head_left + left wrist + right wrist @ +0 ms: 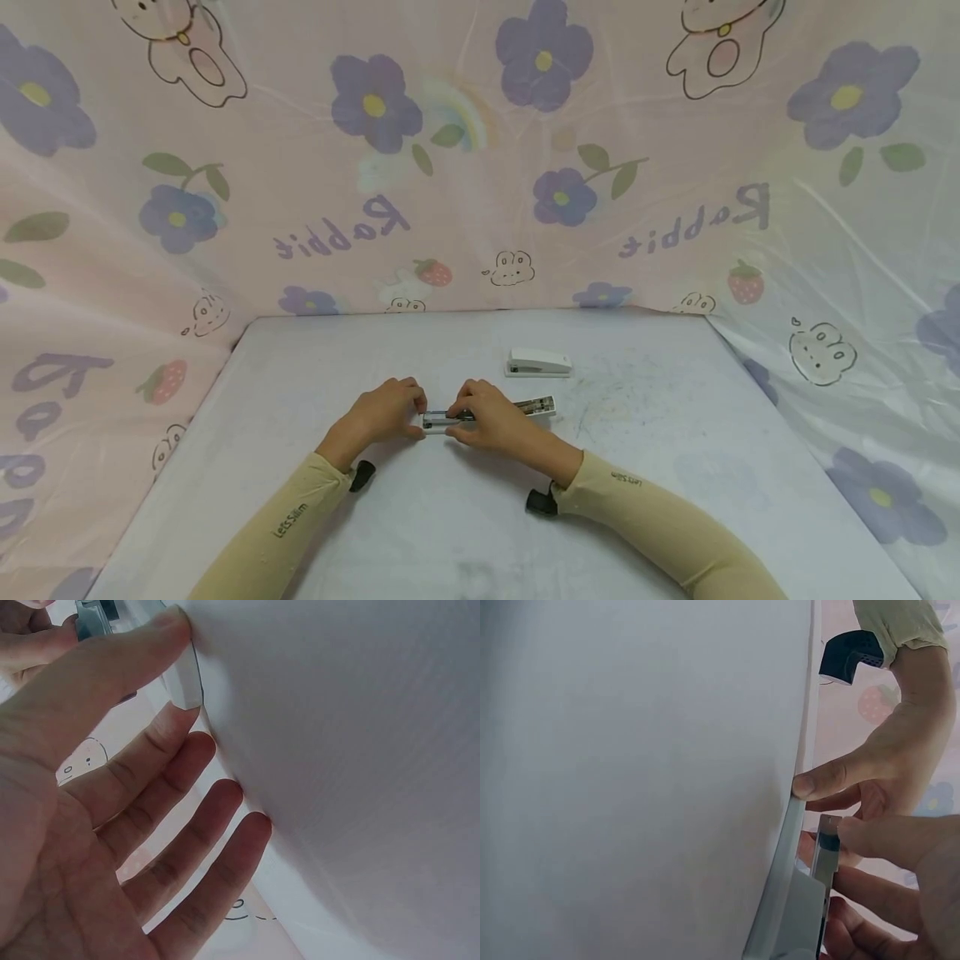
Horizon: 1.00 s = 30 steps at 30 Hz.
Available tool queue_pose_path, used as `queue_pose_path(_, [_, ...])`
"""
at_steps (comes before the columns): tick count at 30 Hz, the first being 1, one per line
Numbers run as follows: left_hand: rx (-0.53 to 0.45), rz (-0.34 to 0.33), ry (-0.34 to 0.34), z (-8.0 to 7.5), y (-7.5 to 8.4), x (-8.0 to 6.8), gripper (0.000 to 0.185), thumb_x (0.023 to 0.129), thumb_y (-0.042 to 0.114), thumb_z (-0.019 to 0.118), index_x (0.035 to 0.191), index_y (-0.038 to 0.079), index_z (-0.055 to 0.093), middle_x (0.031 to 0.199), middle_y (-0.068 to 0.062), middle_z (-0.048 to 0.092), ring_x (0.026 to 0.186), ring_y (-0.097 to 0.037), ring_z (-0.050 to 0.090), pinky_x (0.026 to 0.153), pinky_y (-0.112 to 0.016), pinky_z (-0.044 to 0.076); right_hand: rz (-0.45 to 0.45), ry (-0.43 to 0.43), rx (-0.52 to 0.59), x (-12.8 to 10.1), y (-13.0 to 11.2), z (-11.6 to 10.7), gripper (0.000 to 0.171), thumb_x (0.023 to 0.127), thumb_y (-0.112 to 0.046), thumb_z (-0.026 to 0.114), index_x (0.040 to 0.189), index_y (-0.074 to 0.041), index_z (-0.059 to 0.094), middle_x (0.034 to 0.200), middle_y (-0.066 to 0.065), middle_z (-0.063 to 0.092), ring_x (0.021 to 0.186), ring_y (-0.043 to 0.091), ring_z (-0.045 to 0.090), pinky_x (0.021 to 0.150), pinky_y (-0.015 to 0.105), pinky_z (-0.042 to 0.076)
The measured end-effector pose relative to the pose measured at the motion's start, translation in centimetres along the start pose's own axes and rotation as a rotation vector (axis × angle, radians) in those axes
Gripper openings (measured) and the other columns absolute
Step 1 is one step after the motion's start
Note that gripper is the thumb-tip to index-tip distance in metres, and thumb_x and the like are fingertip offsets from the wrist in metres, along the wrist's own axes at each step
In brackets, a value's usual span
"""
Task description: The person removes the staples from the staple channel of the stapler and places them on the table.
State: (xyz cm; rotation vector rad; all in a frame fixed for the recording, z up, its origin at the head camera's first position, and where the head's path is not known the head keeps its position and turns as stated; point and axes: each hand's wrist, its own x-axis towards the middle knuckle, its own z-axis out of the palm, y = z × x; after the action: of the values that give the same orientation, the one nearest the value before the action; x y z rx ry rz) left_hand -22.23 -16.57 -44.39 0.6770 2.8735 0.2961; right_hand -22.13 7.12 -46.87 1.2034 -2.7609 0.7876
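Note:
A small white stapler (pixel 441 421) lies opened at the middle of the table (pixel 675 433), and both hands hold it. My left hand (pixel 417 414) pinches its left end: in the left wrist view the thumb and forefinger (pixel 177 673) clamp the white base (pixel 187 688) while the other fingers stretch out straight. My right hand (pixel 461 414) grips the right part, and in the right wrist view a fingertip (pixel 859 834) presses on the grey metal magazine (pixel 825 851) above the white base (pixel 780 900). What lies inside the magazine is hidden.
A second white stapler (pixel 538 363) stands shut farther back, right of centre. A small printed box (pixel 538 407) lies just right of my right hand. Pink flowered cloth (pixel 480 167) walls in the table on three sides. Black wrist cameras (pixel 541 502) sit on both cuffs.

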Motion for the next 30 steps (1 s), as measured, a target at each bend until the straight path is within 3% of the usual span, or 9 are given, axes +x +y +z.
queue_pose_path(17, [0.013, 0.003, 0.008, 0.05, -0.22, -0.03, 0.034, 0.082, 0.032, 0.096, 0.1, 0.019, 0.07, 0.11, 0.003, 0.063, 0.104, -0.024, 0.06, 0.078, -0.05, 0.06, 0.048, 0.025, 0.115, -0.26, -0.24, 0.14, 0.019, 0.094, -0.014, 0.085, 0.112, -0.008, 0.082, 0.112, 0.004, 0.065, 0.104, 0.023, 0.058, 0.09, 0.036, 0.052])
queue_pose_path(30, [0.003, 0.001, 0.005, 0.1, -0.05, 0.03, 0.033, 0.083, 0.032, 0.096, 0.1, 0.019, 0.07, 0.111, 0.002, 0.064, 0.105, -0.025, 0.06, 0.078, -0.049, 0.059, 0.127, 0.028, 0.172, 0.1, -0.41, -0.14, 0.011, 0.098, -0.014, 0.081, 0.109, -0.014, 0.083, 0.109, 0.002, 0.069, 0.103, 0.022, 0.06, 0.085, 0.034, 0.051])
